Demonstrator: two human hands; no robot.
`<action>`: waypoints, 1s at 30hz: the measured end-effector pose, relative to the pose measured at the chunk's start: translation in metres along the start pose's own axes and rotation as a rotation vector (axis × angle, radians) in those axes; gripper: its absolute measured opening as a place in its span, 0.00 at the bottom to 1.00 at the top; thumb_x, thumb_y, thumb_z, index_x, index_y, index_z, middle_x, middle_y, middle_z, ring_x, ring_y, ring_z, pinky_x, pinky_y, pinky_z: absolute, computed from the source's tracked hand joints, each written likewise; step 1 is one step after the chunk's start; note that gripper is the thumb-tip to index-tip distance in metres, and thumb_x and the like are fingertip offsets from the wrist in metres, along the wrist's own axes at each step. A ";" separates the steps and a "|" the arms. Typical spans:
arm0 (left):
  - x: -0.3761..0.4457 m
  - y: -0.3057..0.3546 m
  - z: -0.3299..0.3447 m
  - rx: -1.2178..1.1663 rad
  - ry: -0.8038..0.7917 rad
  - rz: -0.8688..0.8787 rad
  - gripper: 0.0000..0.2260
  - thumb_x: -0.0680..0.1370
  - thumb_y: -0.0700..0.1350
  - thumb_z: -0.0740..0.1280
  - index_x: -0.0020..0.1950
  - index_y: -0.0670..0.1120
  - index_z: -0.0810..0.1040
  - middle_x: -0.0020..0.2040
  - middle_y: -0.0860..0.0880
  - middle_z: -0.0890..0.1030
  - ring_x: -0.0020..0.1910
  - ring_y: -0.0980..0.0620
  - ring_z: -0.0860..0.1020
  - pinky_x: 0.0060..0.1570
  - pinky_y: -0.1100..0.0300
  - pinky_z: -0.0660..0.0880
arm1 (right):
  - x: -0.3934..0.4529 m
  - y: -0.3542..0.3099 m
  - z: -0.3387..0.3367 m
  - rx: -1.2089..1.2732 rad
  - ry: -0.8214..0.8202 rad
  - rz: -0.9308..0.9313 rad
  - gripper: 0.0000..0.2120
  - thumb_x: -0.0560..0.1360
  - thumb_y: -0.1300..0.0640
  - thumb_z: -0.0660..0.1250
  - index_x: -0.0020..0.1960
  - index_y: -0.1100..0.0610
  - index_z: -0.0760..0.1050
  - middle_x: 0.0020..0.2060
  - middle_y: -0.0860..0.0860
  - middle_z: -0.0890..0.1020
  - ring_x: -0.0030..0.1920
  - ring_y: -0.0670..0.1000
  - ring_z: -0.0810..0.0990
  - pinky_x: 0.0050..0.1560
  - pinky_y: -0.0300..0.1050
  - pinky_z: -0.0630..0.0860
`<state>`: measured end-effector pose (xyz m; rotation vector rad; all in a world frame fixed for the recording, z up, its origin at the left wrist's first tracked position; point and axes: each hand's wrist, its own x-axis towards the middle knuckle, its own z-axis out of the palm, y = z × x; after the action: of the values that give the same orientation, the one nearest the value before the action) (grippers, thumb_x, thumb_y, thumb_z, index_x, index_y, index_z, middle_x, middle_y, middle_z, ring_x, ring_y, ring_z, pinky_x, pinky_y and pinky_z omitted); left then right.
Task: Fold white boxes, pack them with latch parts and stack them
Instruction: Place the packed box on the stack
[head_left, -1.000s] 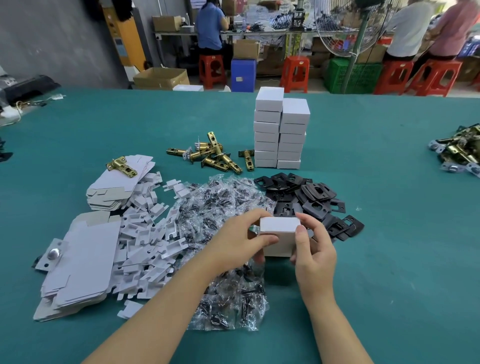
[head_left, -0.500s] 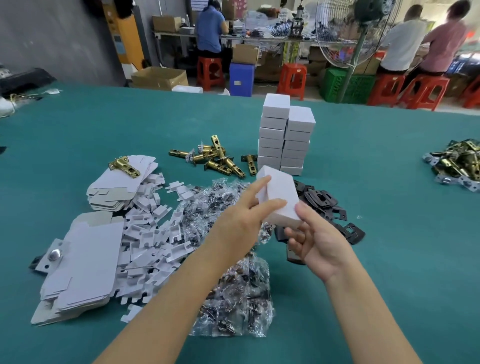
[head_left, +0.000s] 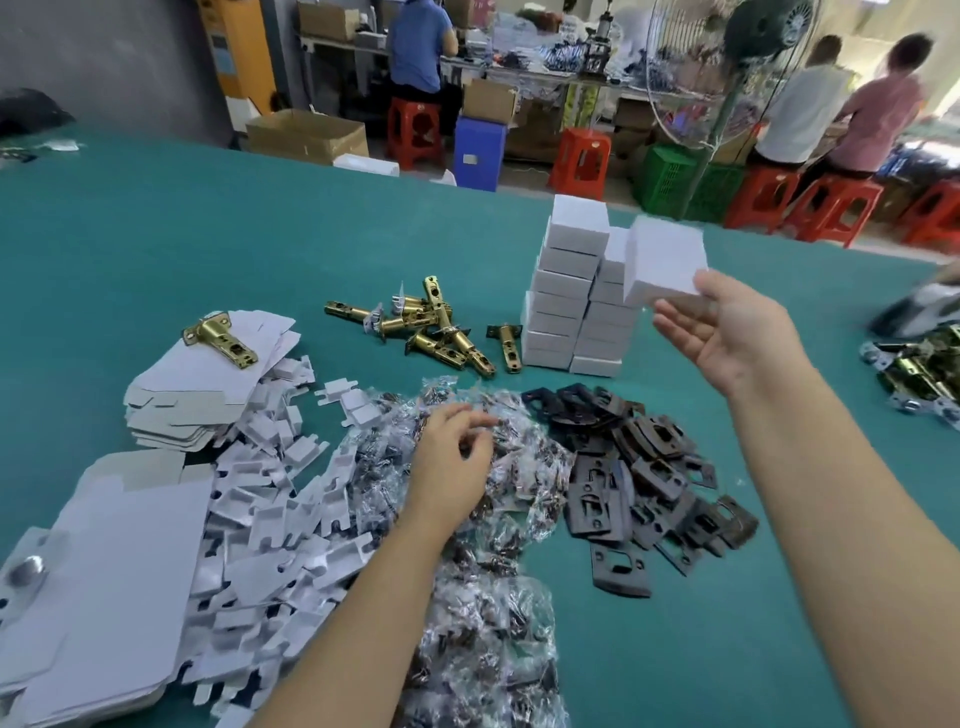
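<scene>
We hold a closed white box (head_left: 662, 262) in our right hand (head_left: 727, 332), fingertips pinching its near edge, just beside the two stacks of boxes (head_left: 574, 291) at the far right, while our left hand (head_left: 454, 467) rests loosely curled on the clear bags of screws (head_left: 483, 623), gripping nothing.

The teal table (head_left: 208, 249) carries stacked white boxes (head_left: 571, 301); left of them brass latches (head_left: 431, 332), nearer dark plates (head_left: 639, 467).
</scene>
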<state>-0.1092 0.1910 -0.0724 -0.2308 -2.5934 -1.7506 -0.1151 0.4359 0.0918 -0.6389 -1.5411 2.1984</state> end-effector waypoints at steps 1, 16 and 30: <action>0.001 -0.002 0.001 -0.002 0.006 -0.002 0.08 0.82 0.43 0.66 0.53 0.56 0.81 0.65 0.57 0.71 0.47 0.75 0.74 0.36 0.81 0.69 | 0.014 -0.006 0.007 -0.028 0.017 -0.005 0.10 0.83 0.60 0.63 0.63 0.62 0.72 0.38 0.60 0.85 0.33 0.52 0.87 0.33 0.42 0.82; 0.005 -0.006 0.006 -0.002 0.007 -0.005 0.09 0.82 0.45 0.66 0.51 0.60 0.80 0.63 0.60 0.72 0.52 0.75 0.72 0.44 0.76 0.72 | 0.125 -0.017 0.038 -0.408 0.117 0.015 0.24 0.79 0.68 0.36 0.59 0.64 0.69 0.63 0.56 0.77 0.41 0.52 0.88 0.28 0.38 0.80; 0.005 -0.007 0.007 -0.001 0.002 -0.015 0.07 0.82 0.46 0.66 0.53 0.58 0.81 0.62 0.61 0.72 0.51 0.65 0.77 0.52 0.69 0.76 | 0.134 -0.004 0.046 -0.246 0.154 -0.006 0.20 0.84 0.64 0.51 0.76 0.66 0.59 0.64 0.61 0.77 0.36 0.54 0.88 0.36 0.41 0.84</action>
<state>-0.1143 0.1957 -0.0812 -0.2104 -2.5996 -1.7559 -0.2512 0.4746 0.0894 -0.8549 -1.7413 1.9201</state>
